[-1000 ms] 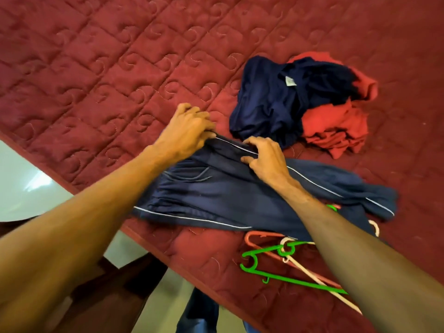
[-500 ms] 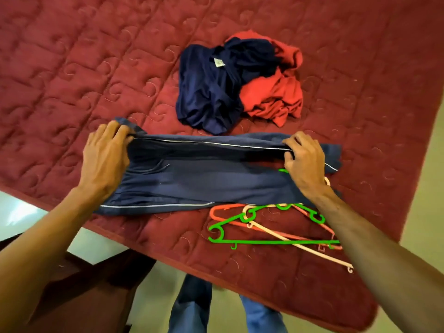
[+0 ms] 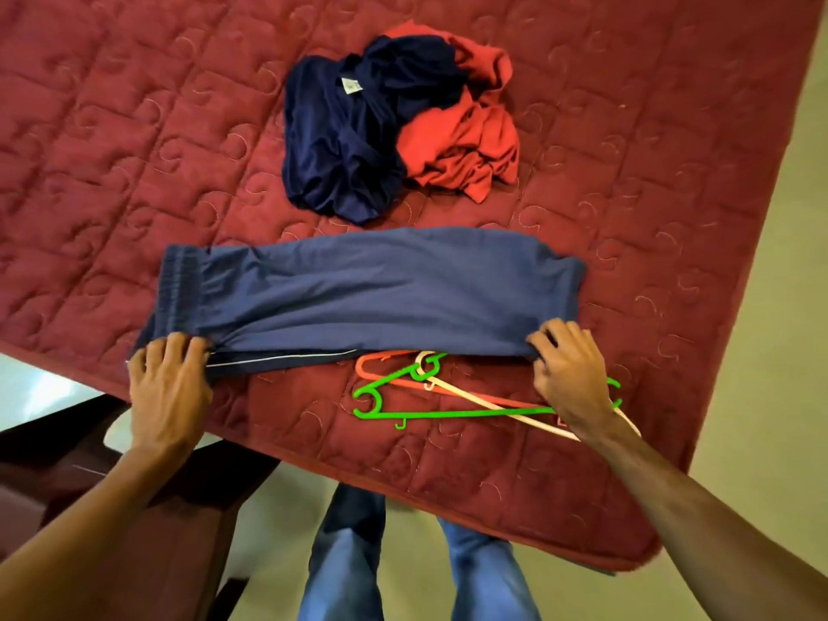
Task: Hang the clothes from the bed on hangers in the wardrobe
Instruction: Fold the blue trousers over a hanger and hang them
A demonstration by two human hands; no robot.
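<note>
Navy track trousers (image 3: 372, 289) are spread out lengthwise along the near edge of the bed (image 3: 112, 150), and we have both hands on them. The elastic waistband is at the left end, and a thin white stripe shows along the lower layer, just under the fold.

Our left grip (image 3: 168, 387) is at the waistband end, fingers curled over the near hem and pinching the cloth. Our right grip (image 3: 571, 374) is at the opposite end, fingertips bunched round the near edge of the fabric and holding it too. So both grips hold the trousers, one at each end.

Just this side of the trousers, three plastic hangers lie in a tangle close to the bed's near edge. We see a green hanger (image 3: 448, 413), an orange hanger (image 3: 372, 367) and a cream hanger (image 3: 484, 398). Their hooks are touching, and the tops slip under the trousers' hem. Our right wrist crosses over their right ends.

Further in, towards the middle of the bed, a crumpled navy garment (image 3: 340, 141) with a small white label lies against a bunched red garment (image 3: 466, 145). The two touch, and a narrow strip of quilted maroon cover separates them from the trousers.

Below the near edge we see our own legs in blue jeans (image 3: 345, 562) on a pale floor (image 3: 761, 307), with dark wooden furniture (image 3: 134, 531) by the bed's near left corner.
</note>
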